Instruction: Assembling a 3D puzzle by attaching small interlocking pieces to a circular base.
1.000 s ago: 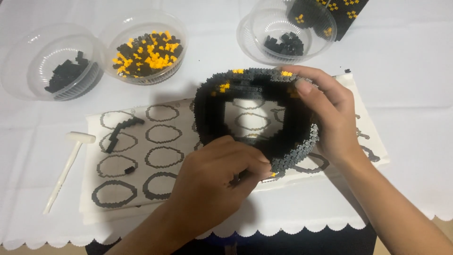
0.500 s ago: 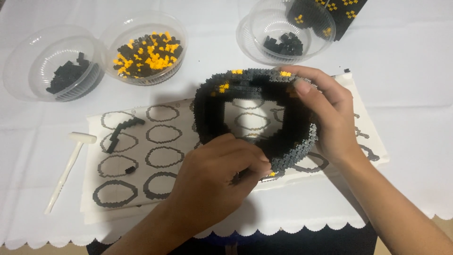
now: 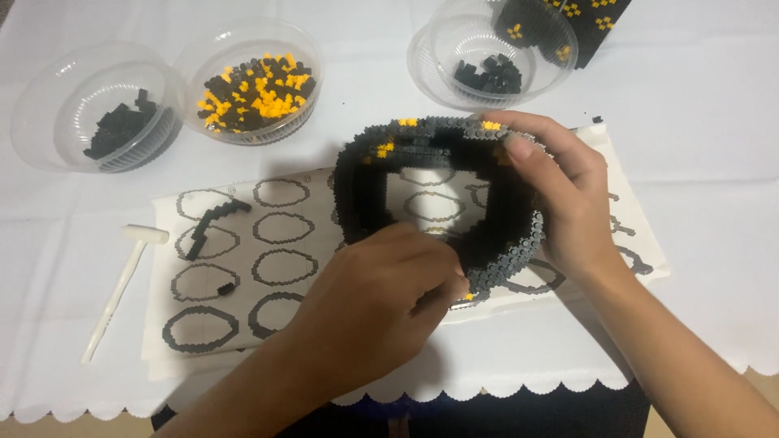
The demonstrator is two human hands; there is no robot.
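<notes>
A tall ring built of small black bricks with a few yellow ones (image 3: 361, 182) stands over a printed sheet of ring outlines (image 3: 280, 231). My right hand (image 3: 560, 195) grips the ring's right wall, thumb along the top rim. My left hand (image 3: 381, 296) is curled against the ring's lower front edge, fingertips pressed to the bricks; whether they pinch a loose piece is hidden.
Three clear bowls stand at the back: black bricks (image 3: 122, 126), mixed black and yellow bricks (image 3: 256, 81), and a few black bricks (image 3: 487, 73). A white plastic hammer (image 3: 122, 276) lies at the left. A curved black strip (image 3: 211, 223) rests on the sheet. A black-and-yellow block (image 3: 560, 20) stands behind.
My left hand's fingers have shifted slightly along the ring's lower edge. The ring and right hand have stayed nearly still.
</notes>
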